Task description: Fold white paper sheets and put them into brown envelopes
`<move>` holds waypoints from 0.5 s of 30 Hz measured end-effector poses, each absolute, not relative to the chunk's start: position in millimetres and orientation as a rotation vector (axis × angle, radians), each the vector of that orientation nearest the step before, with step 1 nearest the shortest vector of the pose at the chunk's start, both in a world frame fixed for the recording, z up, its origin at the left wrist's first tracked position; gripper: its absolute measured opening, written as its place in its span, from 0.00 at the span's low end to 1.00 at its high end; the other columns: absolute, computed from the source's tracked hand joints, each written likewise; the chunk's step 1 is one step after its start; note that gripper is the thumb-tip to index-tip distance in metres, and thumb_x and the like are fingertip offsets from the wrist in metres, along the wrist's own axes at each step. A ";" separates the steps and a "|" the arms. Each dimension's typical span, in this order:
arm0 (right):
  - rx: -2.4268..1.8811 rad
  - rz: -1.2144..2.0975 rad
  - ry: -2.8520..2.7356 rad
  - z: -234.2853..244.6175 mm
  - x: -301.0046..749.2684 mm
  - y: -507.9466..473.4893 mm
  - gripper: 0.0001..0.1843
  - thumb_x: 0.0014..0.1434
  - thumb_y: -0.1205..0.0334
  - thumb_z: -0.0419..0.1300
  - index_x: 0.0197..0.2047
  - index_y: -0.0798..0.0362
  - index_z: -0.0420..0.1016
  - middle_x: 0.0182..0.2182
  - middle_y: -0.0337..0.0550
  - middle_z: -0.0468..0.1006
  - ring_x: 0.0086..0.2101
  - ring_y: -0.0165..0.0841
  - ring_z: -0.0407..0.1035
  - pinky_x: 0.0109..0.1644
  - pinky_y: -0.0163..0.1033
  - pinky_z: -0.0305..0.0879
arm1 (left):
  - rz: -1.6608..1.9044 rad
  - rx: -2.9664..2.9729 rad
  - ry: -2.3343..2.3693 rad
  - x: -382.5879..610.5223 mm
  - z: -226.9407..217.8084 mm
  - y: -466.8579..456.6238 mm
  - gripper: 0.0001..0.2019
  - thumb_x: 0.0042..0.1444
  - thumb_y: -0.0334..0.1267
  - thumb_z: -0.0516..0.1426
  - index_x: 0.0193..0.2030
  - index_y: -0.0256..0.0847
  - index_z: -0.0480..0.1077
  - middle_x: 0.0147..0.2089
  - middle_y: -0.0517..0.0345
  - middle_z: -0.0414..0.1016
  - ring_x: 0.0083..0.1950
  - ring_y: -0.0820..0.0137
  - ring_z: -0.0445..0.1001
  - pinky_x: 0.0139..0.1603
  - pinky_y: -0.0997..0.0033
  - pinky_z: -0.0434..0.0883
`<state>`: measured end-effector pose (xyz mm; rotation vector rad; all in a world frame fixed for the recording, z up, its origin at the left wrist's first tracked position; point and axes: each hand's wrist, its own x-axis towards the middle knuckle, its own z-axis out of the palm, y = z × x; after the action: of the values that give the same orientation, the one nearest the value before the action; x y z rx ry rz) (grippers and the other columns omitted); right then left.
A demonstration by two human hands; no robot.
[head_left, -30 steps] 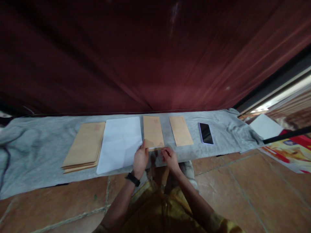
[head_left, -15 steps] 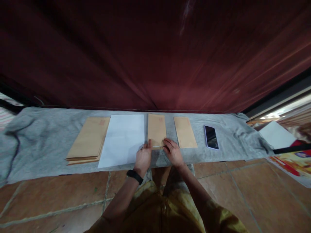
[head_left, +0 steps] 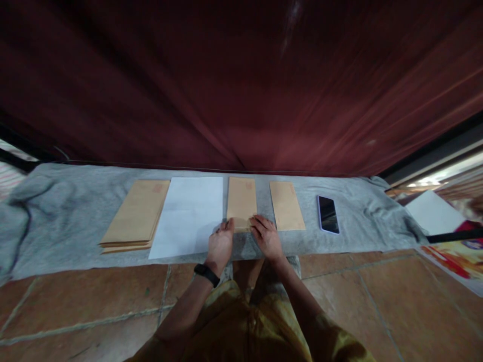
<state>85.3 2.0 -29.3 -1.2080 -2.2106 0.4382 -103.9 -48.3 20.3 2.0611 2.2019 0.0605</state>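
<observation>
Envelope (head_left: 241,198), the brown one in front of you, lies flat on the grey cloth (head_left: 358,216) with its short near edge between your hands. It sits between the white paper (head_left: 190,213) and a second brown envelope (head_left: 287,206), apart from both, and a faint reddish mark shows near its far right corner.

Your left hand (head_left: 221,245) is at the near left corner, fingers bent and touching the paper there. Your right hand (head_left: 267,240) is at the near right corner, its fingers drawn together and their tips on the same near edge. You have both hands on the envelope, but whether either one pinches the edge or merely presses it down, I cannot tell. A dark band (head_left: 207,274) circles your left wrist.

To your left, beyond the white paper, a stack of larger brown envelopes (head_left: 136,211) rests at a slant, its right side close against the paper; the lower ones stick out a little at the near end. On your other side, past the second envelope, a phone (head_left: 328,214) with a pale purple edge lies with its dark screen up. Behind the cloth hangs a dark red drape (head_left: 241,110), and brown floor tiles (head_left: 101,294) show below the near edge.
</observation>
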 end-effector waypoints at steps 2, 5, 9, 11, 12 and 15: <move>-1.214 0.440 -2.189 -29.2 85.0 1.6 0.21 0.70 0.59 0.53 0.64 0.48 0.70 0.59 0.48 0.73 0.58 0.42 0.67 0.63 0.51 0.64 | 0.058 2.030 2.221 -104.3 20.2 -47.5 0.21 0.70 0.33 0.44 0.68 0.39 0.60 0.46 0.47 0.76 0.43 0.64 0.77 0.38 0.69 0.73; -1.226 0.456 -2.132 -28.3 84.9 0.0 0.21 0.70 0.59 0.54 0.64 0.49 0.69 0.59 0.50 0.73 0.59 0.43 0.67 0.64 0.52 0.63 | 0.047 2.000 2.221 -105.3 20.9 -47.2 0.20 0.71 0.35 0.43 0.66 0.39 0.62 0.45 0.47 0.76 0.41 0.64 0.78 0.37 0.68 0.72; -1.229 0.507 -2.008 -28.1 86.0 -2.0 0.19 0.69 0.61 0.53 0.61 0.49 0.71 0.58 0.51 0.74 0.58 0.41 0.68 0.64 0.51 0.64 | 0.064 2.019 2.194 -105.6 23.8 -48.6 0.19 0.70 0.35 0.44 0.64 0.40 0.64 0.45 0.47 0.77 0.39 0.64 0.78 0.37 0.68 0.72; -1.251 0.544 -1.952 -28.7 86.1 -0.6 0.19 0.68 0.61 0.52 0.60 0.50 0.71 0.57 0.52 0.75 0.57 0.41 0.68 0.63 0.51 0.65 | 0.134 1.963 2.204 -105.8 26.2 -48.5 0.19 0.70 0.37 0.44 0.63 0.42 0.66 0.45 0.47 0.78 0.39 0.64 0.78 0.37 0.67 0.71; -1.266 0.564 -1.925 -28.9 85.7 1.4 0.19 0.68 0.60 0.52 0.60 0.50 0.71 0.56 0.52 0.75 0.56 0.41 0.69 0.62 0.51 0.66 | 0.191 1.905 2.216 -106.4 27.5 -47.7 0.19 0.70 0.38 0.45 0.63 0.42 0.66 0.45 0.47 0.78 0.39 0.63 0.79 0.37 0.67 0.71; -1.342 0.631 -1.809 -28.3 80.7 13.4 0.19 0.66 0.61 0.51 0.57 0.52 0.73 0.51 0.53 0.77 0.51 0.41 0.72 0.58 0.49 0.68 | 0.399 1.642 2.232 -110.4 30.4 -41.2 0.22 0.68 0.41 0.49 0.66 0.40 0.63 0.42 0.47 0.80 0.40 0.61 0.80 0.39 0.66 0.70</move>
<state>80.7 13.4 -28.3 -1.3415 -1.8087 0.6313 -110.4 -41.2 30.4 1.6419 2.2316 0.3988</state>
